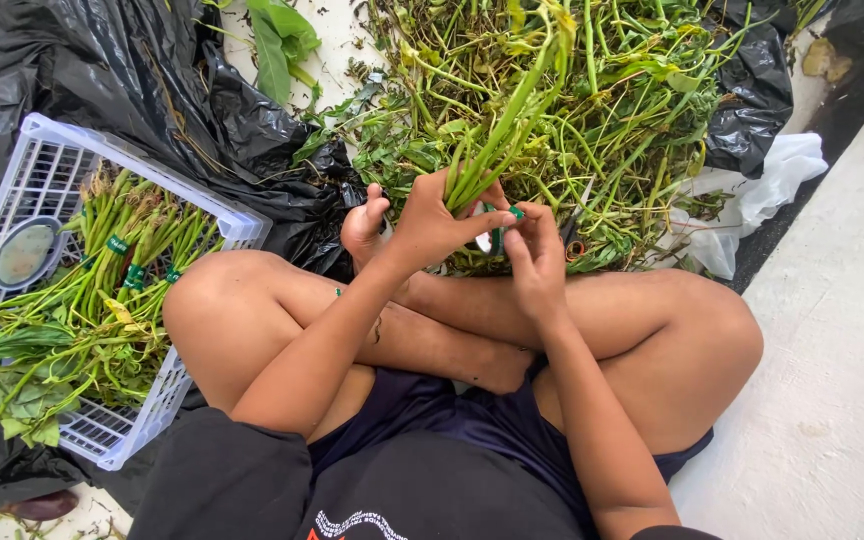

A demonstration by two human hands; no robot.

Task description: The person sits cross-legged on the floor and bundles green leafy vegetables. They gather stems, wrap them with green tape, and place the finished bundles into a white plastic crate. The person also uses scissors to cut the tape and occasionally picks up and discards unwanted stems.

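Here, a bunch of green stems is held and banded above crossed legs.

At the left, a white plastic crate [47,150] is seen on black plastic sheeting [102,70], filled with tied leafy bundles [102,290] and a small round dish [24,252]. Toward the middle, the bunch of stems [502,130] is gripped near its cut ends by the left hand [432,225], fingers clenched around it. Just beside it, a green band [497,235] appears to be pinched by the right hand [532,250], though the fingertips are partly hidden. Behind both hands, a loose heap of greens [572,90] is spread, crowding the space. At the far right, a white bag [772,180] is laid on pale concrete floor [832,400].
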